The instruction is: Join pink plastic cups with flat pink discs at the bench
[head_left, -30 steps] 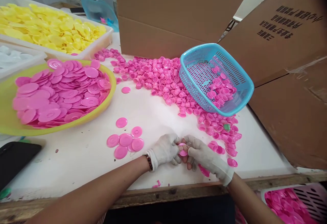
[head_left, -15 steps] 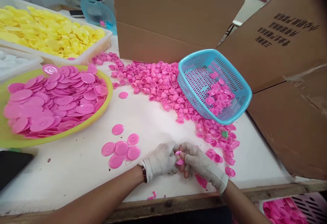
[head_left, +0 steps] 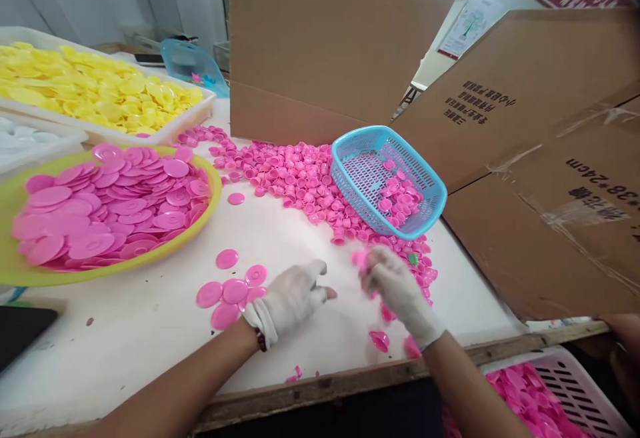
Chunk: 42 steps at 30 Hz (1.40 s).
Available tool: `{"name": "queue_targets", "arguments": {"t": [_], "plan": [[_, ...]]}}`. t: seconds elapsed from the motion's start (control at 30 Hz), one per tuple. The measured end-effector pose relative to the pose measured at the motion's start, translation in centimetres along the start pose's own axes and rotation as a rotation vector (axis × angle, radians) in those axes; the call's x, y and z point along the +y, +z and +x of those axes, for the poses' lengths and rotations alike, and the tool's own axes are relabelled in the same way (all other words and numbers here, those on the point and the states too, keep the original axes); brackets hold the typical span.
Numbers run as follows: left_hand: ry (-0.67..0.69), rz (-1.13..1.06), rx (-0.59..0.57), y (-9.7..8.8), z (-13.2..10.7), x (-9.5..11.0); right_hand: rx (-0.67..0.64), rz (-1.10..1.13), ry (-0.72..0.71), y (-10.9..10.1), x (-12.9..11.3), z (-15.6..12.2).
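My gloved left hand (head_left: 293,298) lies low over the white table (head_left: 150,331), fingers stretched out to the right and holding nothing. Just left of it lie a few loose pink discs (head_left: 233,291). My gloved right hand (head_left: 397,288) is raised slightly and smeared by motion. Its fingertips are pinched on a small pink cap (head_left: 360,258). The hands are a short gap apart. A pink cap piece (head_left: 379,339) lies on the table below my right wrist. Beyond my right hand a long heap of pink caps (head_left: 295,175) stretches across the table.
A tilted blue basket (head_left: 350,158) holds some caps. A yellow bowl (head_left: 215,191) of pink discs stands left, with a white tray (head_left: 197,115) of yellow discs behind. Cardboard boxes (head_left: 310,38) wall the back and right. A pink crate (head_left: 575,385) sits below the table's edge, and a dark phone (head_left: 20,331) lies far left.
The hands, pressed together on one pink piece before, have come apart. My right hand rose and moved right with a cap. My left hand opened. The camera tilted up.
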<state>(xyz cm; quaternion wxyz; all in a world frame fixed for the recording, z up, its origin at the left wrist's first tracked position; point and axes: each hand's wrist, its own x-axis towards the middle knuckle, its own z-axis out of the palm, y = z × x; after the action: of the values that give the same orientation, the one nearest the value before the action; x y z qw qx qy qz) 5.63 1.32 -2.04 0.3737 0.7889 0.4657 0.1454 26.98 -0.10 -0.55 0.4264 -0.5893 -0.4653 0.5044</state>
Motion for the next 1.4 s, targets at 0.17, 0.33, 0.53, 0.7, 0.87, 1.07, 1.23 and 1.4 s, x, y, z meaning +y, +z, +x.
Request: {"name": "queue_targets", "arguments": {"t": [0.17,0.33,0.53,0.7,0.87,1.07,1.23,1.4], "plan": [[-0.264,0.454,0.031,-5.8,-0.7,-0.6,0.245,0.071,-0.216,-4.0,-2.9,-0.4],[-0.414,0.495,-0.106,-7.3,-0.5,-1.8,0.128,-0.778,-0.188,-4.4,1.5,-1.7],[-0.314,0.425,-0.073,-4.8,0.4,-2.0,-0.007,-1.298,-0.316,-1.7,3.7,-1.6],[-0.155,-0.174,-0.058,-1.6,0.7,-1.3,-0.093,-0.857,-0.304,1.7,3.6,-1.5],[-0.228,-0.878,-0.230,0.7,0.8,-0.3,-0.032,-0.166,-0.041,3.7,4.3,-1.7],[-0.278,-1.038,-0.123,1.2,1.0,-0.1,0.055,0.105,-0.015,3.6,3.9,-2.3],[-0.130,-1.079,-0.182,1.4,0.3,0.7,0.075,-0.202,-0.165,3.7,3.8,-3.1],[0.155,-0.782,-0.058,1.0,-1.0,1.7,0.218,-0.438,-0.420,4.1,4.3,-4.0]]}}
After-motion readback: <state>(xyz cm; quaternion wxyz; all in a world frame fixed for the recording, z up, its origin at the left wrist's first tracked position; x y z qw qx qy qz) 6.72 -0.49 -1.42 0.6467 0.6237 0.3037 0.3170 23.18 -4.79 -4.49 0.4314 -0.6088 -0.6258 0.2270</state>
